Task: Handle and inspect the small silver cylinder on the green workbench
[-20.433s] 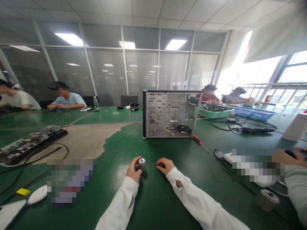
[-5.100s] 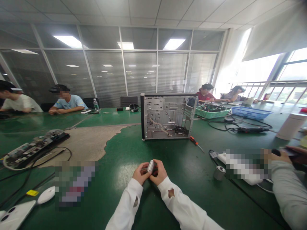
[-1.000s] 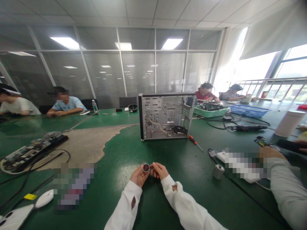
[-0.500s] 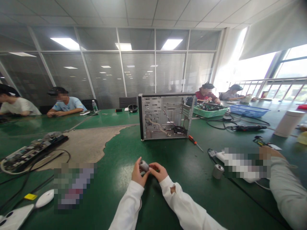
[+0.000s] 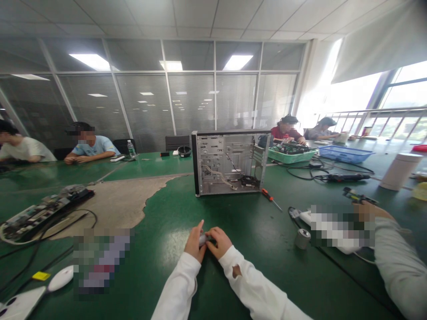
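My left hand [image 5: 193, 244] and my right hand [image 5: 219, 242] meet above the green table in front of me. Between them is a small grey metal cylinder [image 5: 202, 240], mostly hidden by the fingers. The left fingers wrap around its left side, with one fingertip pointing up. Curled fingers of my right hand press against its right end. A similar grey metal cylinder [image 5: 302, 238] with a hole in its top stands upright farther right. Beyond my hands stands an open computer case [image 5: 230, 164] with loose cables inside.
An orange-handled screwdriver [image 5: 271, 200] lies by the case. At right, a co-worker's hand [image 5: 367, 210] holds a small circuit part beside a white power strip [image 5: 308, 218]. Cables and a dismantled board [image 5: 50, 209] lie left. Green [image 5: 293, 155] and blue baskets [image 5: 345, 154] stand behind.
The cylinder has turned in my hands and shows less. My right fingers have moved further over its end. The co-worker's hand at right has shifted slightly left with its part.
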Demonstrator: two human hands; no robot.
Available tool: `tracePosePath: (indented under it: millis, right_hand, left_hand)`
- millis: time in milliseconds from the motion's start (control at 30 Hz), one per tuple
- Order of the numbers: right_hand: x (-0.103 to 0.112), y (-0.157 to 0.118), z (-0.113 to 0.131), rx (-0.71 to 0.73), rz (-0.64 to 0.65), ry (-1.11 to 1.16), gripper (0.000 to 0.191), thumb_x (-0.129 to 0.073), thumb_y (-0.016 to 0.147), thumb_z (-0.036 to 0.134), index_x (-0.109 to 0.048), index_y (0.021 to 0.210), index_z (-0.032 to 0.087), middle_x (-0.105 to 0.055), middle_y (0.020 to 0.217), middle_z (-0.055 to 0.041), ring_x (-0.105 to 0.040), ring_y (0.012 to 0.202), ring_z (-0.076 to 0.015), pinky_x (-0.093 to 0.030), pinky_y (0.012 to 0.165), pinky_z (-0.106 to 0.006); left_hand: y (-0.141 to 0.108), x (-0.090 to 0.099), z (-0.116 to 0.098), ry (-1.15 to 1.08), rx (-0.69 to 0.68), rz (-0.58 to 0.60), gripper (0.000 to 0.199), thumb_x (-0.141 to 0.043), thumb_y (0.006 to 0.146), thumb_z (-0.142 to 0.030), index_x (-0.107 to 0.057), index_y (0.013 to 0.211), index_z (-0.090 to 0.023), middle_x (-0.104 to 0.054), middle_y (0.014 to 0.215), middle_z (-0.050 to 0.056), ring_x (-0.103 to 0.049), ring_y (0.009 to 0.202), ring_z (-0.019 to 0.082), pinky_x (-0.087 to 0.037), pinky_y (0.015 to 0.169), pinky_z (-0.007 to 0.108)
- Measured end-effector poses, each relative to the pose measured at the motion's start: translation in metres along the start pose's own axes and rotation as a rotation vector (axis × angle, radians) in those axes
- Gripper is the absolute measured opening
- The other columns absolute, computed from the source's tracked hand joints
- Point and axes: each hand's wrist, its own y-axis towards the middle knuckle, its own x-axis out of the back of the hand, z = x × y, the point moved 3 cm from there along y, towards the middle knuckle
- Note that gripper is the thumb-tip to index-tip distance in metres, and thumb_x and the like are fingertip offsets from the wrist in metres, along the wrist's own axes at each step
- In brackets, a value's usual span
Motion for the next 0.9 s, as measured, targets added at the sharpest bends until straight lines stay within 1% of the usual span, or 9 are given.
tracePosePath:
  millis: [133, 300, 433, 533, 600, 733, 900]
  right_hand:
    - [0.002, -0.002, 0.003, 0.022, 0.016, -0.073, 0.028, -0.048, 0.064, 0.016, -0.053, 0.092, 0.018, -0.052, 0.091, -0.0058, -0.045, 0.088, -0.0166, -0.037, 0.075, -0.028]
    - [-0.003, -0.002, -0.004, -0.023, 0.037, -0.127, 0.026, -0.047, 0.067, 0.019, -0.053, 0.092, 0.018, -0.056, 0.086, -0.0053, -0.048, 0.083, -0.0176, -0.037, 0.072, -0.03]
    - [-0.008, -0.002, -0.01, -0.037, 0.049, -0.117, 0.025, -0.047, 0.067, 0.02, -0.054, 0.091, 0.018, -0.057, 0.083, -0.0052, -0.049, 0.08, -0.0174, -0.037, 0.07, -0.029]
    - [-0.008, -0.002, -0.011, -0.03, 0.019, -0.112, 0.025, -0.047, 0.067, 0.019, -0.054, 0.091, 0.018, -0.057, 0.083, -0.0049, -0.049, 0.079, -0.0169, -0.037, 0.069, -0.029]
    - [-0.008, -0.001, -0.012, -0.027, 0.011, -0.113, 0.025, -0.047, 0.067, 0.019, -0.054, 0.091, 0.018, -0.056, 0.082, -0.0048, -0.049, 0.078, -0.0166, -0.037, 0.069, -0.029]
    - [-0.008, -0.001, -0.01, -0.029, 0.039, -0.128, 0.023, -0.047, 0.066, 0.018, -0.055, 0.088, 0.018, -0.056, 0.083, -0.0048, -0.049, 0.079, -0.0165, -0.037, 0.068, -0.028]
    - [-0.005, -0.007, 0.001, 0.012, 0.025, -0.2, 0.018, -0.049, 0.063, 0.019, -0.058, 0.079, 0.02, -0.055, 0.089, -0.0037, -0.047, 0.085, -0.0182, -0.035, 0.071, -0.029]
  left_hand:
    - [0.0, 0.002, -0.005, -0.038, -0.057, -0.03, 0.07, -0.042, 0.054, 0.0, -0.027, 0.119, -0.02, -0.04, 0.092, 0.006, -0.043, 0.084, 0.018, -0.038, 0.079, 0.035]
    - [0.001, 0.005, -0.011, -0.061, -0.076, -0.062, 0.069, -0.041, 0.052, 0.001, -0.03, 0.116, -0.02, -0.041, 0.089, 0.005, -0.045, 0.085, 0.019, -0.037, 0.08, 0.038]
    - [0.002, 0.006, -0.009, -0.184, 0.0, -0.07, 0.067, -0.043, 0.054, 0.0, -0.028, 0.116, -0.021, -0.041, 0.093, 0.006, -0.049, 0.086, 0.018, -0.039, 0.079, 0.037]
    - [0.002, 0.005, -0.006, -0.331, 0.085, -0.057, 0.066, -0.047, 0.057, -0.003, -0.025, 0.117, -0.021, -0.041, 0.101, 0.008, -0.052, 0.089, 0.018, -0.042, 0.076, 0.034]
    - [0.002, 0.005, -0.004, -0.393, 0.123, -0.059, 0.067, -0.049, 0.057, -0.004, -0.025, 0.117, -0.021, -0.041, 0.104, 0.009, -0.052, 0.091, 0.018, -0.042, 0.078, 0.034]
    - [0.002, 0.004, -0.004, -0.446, 0.159, -0.075, 0.069, -0.053, 0.056, -0.007, -0.025, 0.117, -0.02, -0.042, 0.108, 0.01, -0.052, 0.093, 0.019, -0.04, 0.081, 0.035]
    - [0.002, 0.001, -0.001, -0.522, 0.198, -0.053, 0.069, -0.052, 0.055, -0.006, -0.025, 0.117, -0.019, -0.042, 0.108, 0.01, -0.051, 0.094, 0.019, -0.038, 0.084, 0.034]
